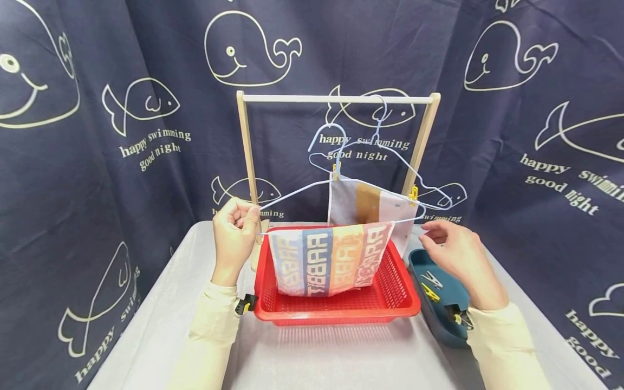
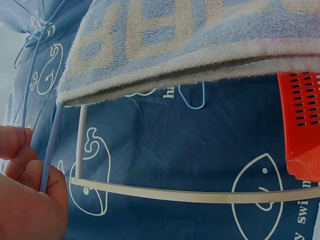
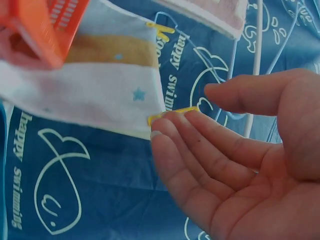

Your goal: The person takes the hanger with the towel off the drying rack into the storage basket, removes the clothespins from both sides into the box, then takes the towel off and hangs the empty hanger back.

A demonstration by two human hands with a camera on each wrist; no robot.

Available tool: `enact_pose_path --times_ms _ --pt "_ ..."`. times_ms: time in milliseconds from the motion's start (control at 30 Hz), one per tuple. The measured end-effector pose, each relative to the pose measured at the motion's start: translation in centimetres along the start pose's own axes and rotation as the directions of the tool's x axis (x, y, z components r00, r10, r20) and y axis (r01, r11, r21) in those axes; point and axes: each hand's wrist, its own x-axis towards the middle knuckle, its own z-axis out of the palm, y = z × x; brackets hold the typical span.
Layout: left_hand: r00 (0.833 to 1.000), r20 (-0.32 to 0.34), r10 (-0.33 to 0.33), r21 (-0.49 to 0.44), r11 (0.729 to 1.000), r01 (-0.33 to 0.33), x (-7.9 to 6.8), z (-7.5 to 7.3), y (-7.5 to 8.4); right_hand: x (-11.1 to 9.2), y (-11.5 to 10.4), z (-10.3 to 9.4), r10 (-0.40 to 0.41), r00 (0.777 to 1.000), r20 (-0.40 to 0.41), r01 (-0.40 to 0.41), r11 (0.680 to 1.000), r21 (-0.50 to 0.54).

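My left hand (image 1: 235, 232) pinches the left end of a light blue hanger (image 1: 297, 190). A striped towel (image 1: 318, 262) with lettering hangs folded over that hanger's lower bar, above a red basket (image 1: 336, 315). Beyond the hanger's right end is my right hand (image 1: 455, 254), fingers loosely bent, holding nothing; the right wrist view shows a gap between thumb and fingers. Behind, a second hanger (image 1: 404, 158) hooks over the rack (image 1: 292, 98), and a white and brown cloth (image 1: 353, 200) is clipped to it by yellow clothespins (image 1: 413, 195).
A teal tray (image 1: 448, 341) stands right of the basket, under my right forearm, with yellow (image 1: 431, 293) and white clothespins (image 1: 433, 279) inside. The rack's wooden posts rise behind the basket. A dark blue curtain (image 1: 161, 43) with whales and fish surrounds the table (image 1: 195, 265).
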Motion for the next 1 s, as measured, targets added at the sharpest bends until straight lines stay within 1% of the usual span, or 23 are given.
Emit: enact_pose_path --times_ms 33,133,233,267,333,500,633,733,800,900,1000 --pt "1.0 -0.003 -0.007 0.002 1.0 0.007 0.0 0.1 0.4 0.0 -0.1 0.1 -0.012 1.0 -0.009 0.012 1.0 0.01" --pt "1.0 -0.008 -0.01 0.0 1.0 0.01 0.0 0.1 0.4 0.2 -0.4 0.4 -0.041 0.999 -0.034 0.042 0.998 0.039" --pt "1.0 -0.015 -0.015 -0.004 1.0 0.015 0.0 0.2 0.5 0.2 -0.7 0.6 -0.034 0.999 -0.031 0.036 0.997 0.066" --pt "1.0 -0.017 -0.007 -0.006 1.0 0.007 0.0 0.1 0.1 0.2 -0.8 0.7 -0.025 0.999 -0.02 0.026 0.997 0.075" --pt "1.0 -0.021 -0.002 -0.008 1.0 0.002 0.0 0.1 0.2 0.3 -1.0 0.8 -0.011 1.0 0.013 0.01 0.996 0.093" --pt "0.999 -0.032 0.006 -0.004 1.0 -0.006 0.1 -0.1 0.3 0.8 -1.2 1.3 -0.015 0.993 0.113 -0.001 0.99 0.142" --pt "0.999 -0.039 -0.001 -0.016 1.0 0.0 0.1 -0.2 0.4 1.0 -1.3 2.0 -0.009 0.989 0.147 -0.021 0.98 0.2" --pt "0.999 -0.041 -0.004 -0.022 1.0 0.003 0.1 -0.3 0.3 1.0 -1.4 2.4 0.006 0.987 0.159 -0.049 0.962 0.27" --pt "0.999 -0.041 -0.003 -0.026 1.0 0.002 0.1 -0.3 0.2 1.0 -1.5 2.7 0.002 0.988 0.156 -0.053 0.943 0.328" --pt "0.999 -0.045 0.002 -0.027 1.0 -0.004 0.2 -0.4 0.1 1.0 -1.7 2.9 -0.02 0.991 0.131 -0.037 0.906 0.421" --pt "0.999 -0.049 0.007 -0.033 0.999 -0.009 0.3 -0.4 0.1 1.1 -2.0 3.0 -0.035 0.994 0.105 -0.024 0.857 0.514"
